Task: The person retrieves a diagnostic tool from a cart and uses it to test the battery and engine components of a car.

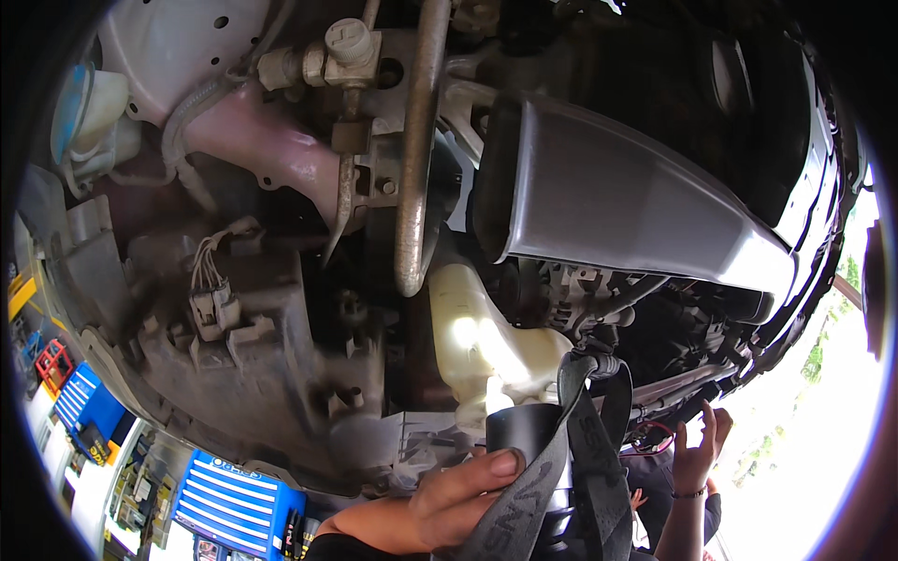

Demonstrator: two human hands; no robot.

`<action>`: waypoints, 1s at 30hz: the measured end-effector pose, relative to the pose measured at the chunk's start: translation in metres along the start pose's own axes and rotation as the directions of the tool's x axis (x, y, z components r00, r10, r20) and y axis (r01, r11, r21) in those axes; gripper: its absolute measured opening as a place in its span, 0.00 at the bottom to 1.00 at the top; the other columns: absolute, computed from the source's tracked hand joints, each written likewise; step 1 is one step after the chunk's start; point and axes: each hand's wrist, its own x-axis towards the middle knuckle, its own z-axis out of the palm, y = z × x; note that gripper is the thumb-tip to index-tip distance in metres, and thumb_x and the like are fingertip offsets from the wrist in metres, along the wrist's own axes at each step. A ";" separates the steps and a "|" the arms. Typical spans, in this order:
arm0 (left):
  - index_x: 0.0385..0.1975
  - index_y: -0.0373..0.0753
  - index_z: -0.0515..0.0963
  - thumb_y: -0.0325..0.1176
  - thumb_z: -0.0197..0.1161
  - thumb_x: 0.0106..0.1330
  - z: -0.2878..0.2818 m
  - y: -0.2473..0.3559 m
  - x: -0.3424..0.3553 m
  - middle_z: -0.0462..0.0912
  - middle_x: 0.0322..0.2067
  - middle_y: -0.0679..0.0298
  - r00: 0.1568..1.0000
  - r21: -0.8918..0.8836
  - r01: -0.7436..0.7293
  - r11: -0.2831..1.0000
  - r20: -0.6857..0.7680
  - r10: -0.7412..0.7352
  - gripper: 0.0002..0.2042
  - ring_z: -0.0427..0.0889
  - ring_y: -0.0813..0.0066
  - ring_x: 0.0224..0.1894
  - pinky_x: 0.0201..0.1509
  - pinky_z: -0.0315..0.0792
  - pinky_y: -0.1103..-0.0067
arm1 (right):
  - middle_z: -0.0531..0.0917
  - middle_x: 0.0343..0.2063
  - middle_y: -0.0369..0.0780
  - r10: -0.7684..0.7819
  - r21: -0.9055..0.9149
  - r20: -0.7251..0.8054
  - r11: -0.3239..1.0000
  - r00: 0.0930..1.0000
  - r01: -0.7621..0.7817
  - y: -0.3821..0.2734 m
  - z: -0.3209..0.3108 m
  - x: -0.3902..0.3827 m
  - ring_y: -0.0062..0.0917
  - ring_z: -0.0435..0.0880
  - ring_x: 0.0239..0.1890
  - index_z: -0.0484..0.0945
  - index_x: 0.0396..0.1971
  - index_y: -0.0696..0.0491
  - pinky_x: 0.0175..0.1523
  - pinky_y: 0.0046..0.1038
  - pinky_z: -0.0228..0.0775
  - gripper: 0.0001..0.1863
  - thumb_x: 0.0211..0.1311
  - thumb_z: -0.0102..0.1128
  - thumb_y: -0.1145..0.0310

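My left hand (468,496) reaches in from the lower edge, thumb pressed against a black cylinder (520,432) whose kind I cannot make out. A wide dark grey webbing strap (552,467) hangs across the cylinder and hides part of it and of my fingers. Right above the cylinder's rim is a translucent whitish plastic reservoir (468,360), with bright glare on its side. Further right, my right hand (700,449), with a bracelet at the wrist, is raised near the vehicle's lower right edge. Its fingers are apart, and nothing shows between them.
A bent metal pipe (416,187) and a grey plastic duct (636,192) hang above. To the left are a wiring connector (215,313) and a dusty plastic panel (271,374). Blue tool chests (229,505) stand beyond. Another person's hand (637,501) shows behind the strap.
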 end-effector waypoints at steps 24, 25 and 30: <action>0.54 0.33 0.74 0.28 0.71 0.48 0.012 0.017 0.016 0.73 0.54 0.48 0.977 0.425 -0.208 0.881 0.041 0.211 0.29 0.76 0.48 0.54 0.53 0.74 0.66 | 0.71 0.51 0.47 -0.001 0.084 -0.037 0.996 0.999 0.004 0.007 0.009 -0.005 0.35 0.74 0.48 0.71 0.61 0.54 0.48 0.34 0.70 0.28 0.59 0.63 0.71; 0.54 0.34 0.74 0.28 0.71 0.48 0.015 0.018 0.017 0.73 0.54 0.48 0.971 0.462 -0.230 0.856 0.048 0.235 0.29 0.76 0.48 0.54 0.52 0.74 0.66 | 0.71 0.51 0.47 0.002 0.080 -0.044 0.997 0.999 0.002 0.007 0.009 -0.005 0.35 0.74 0.48 0.71 0.61 0.54 0.48 0.34 0.70 0.28 0.59 0.63 0.70; 0.55 0.35 0.74 0.30 0.73 0.46 0.038 0.032 0.033 0.73 0.53 0.50 0.898 0.784 -0.367 0.501 0.158 0.410 0.31 0.76 0.47 0.53 0.52 0.75 0.65 | 0.71 0.51 0.47 -0.035 0.074 -0.100 0.996 0.994 0.042 0.005 0.010 -0.009 0.37 0.72 0.53 0.72 0.60 0.55 0.55 0.36 0.66 0.26 0.60 0.62 0.72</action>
